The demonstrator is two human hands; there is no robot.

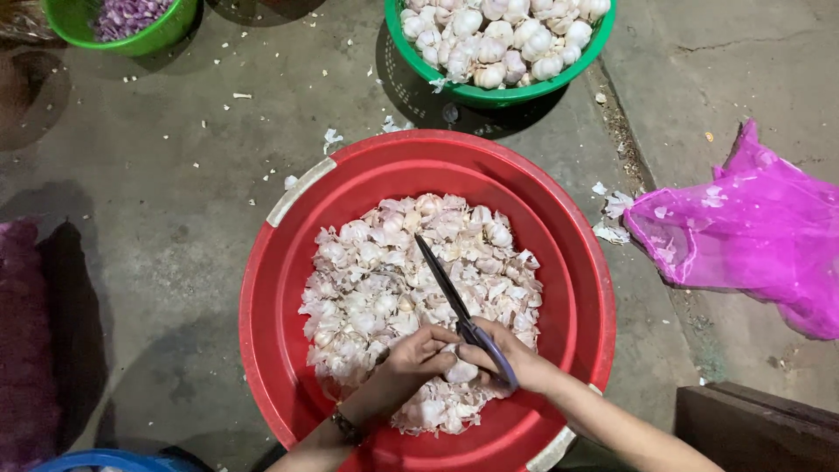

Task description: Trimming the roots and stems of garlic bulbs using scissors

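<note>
Head view, looking straight down on a rough grey concrete floor [175, 218], cracked in places and flecked with white papery scraps.

Centre: large round red plastic basin [280, 350], smooth wall, pale band on its upper-left rim. Inside it, a loose heap of garlic skins and pieces [376, 280], off-white with a faint pink tinge, dry and flaky, spread across the basin floor and thickest toward the near side.

Left hand [418, 351]: curled narrow, fingers bent in around a garlic bulb [461, 371], pale and rounded, only partly seen between the two hands. A dark band sits on that wrist. Bulb lies just above the heap, at the near edge of the pile, touching the left fingertips and pressed close against the right hand.

Right hand [511, 357]: closed round the blue-grey handle of a pair of scissors [454, 306]. Blades long, thin, dark metal, held together, pointing up and away to the left over the heap; the tip hangs near the basin's middle. Handle end sits right beside the bulb.

Top centre: green plastic basket [489, 94], perforated wall, filled with whole garlic bulbs [498, 35], white, plump, ridged. Well apart from the hands.

Top left: second green tub [149, 37] holding small purple pieces [127, 13], too blurred to name.

Right: crumpled magenta mesh bag [752, 236], thin and translucent, lying on the floor beside the basin.

Bottom left corner: a blue rim [96, 459], just in view
</note>
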